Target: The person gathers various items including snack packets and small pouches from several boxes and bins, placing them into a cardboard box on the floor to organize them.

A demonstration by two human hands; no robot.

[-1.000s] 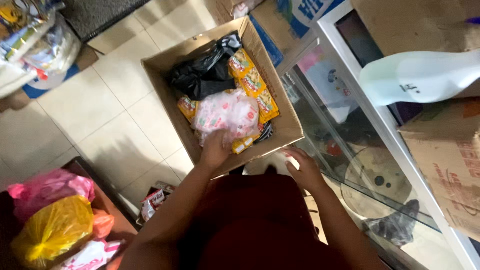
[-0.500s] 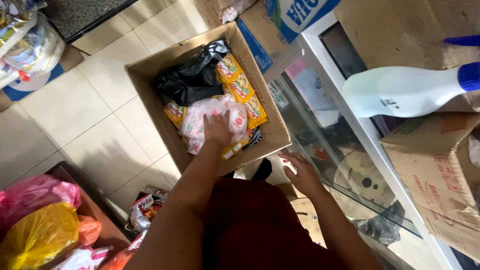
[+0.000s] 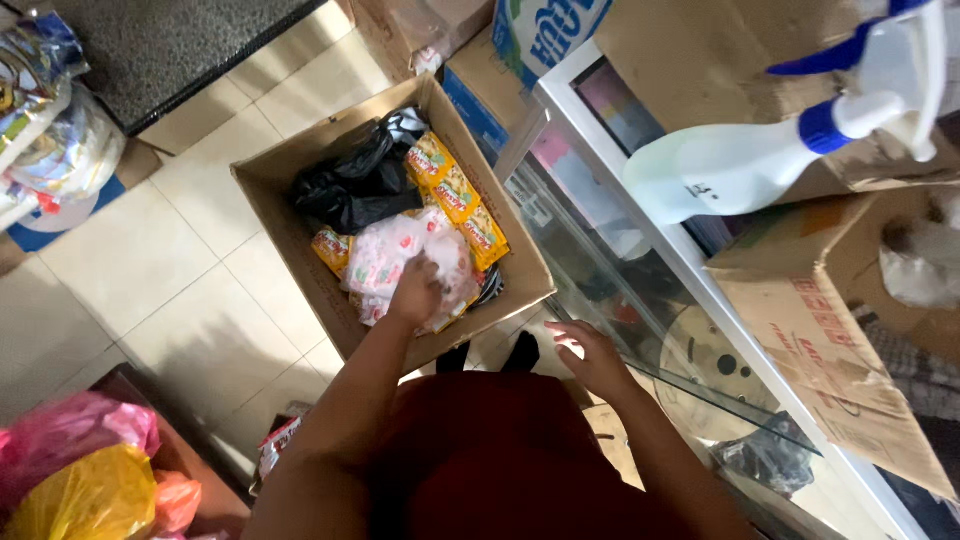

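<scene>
Several bagged goods crowd the far left of the frame; a yellow plastic bag (image 3: 75,495) and a pink one (image 3: 70,430) sit at lower left, and pale wrapped packs (image 3: 40,130) pile at upper left; cream floor tiles (image 3: 130,270) lie between them and the middle.

Just left of centre an open cardboard box (image 3: 275,215) stands on the floor; a black plastic bag (image 3: 355,180) fills its upper part, yellow snack packets (image 3: 455,190) line its right side, and a clear bag of pink-and-white sweets (image 3: 395,255) lies in the middle. The left hand (image 3: 418,290) presses down on that bag of sweets, fingers curled into the film; whether the grip has fully closed on it I cannot tell. The bag looks soft, light and crinkly, probably slippery; it would likely handle best pinched at a bunched fold of film near the top, not by the loose contents.

Right of centre the right hand (image 3: 590,355) hovers open, fingers spread, holding nothing, close to the glass display case (image 3: 640,300). At upper right a white spray bottle (image 3: 740,165) with a blue nozzle lies on the case top beside a worn brown carton (image 3: 830,310).
</scene>
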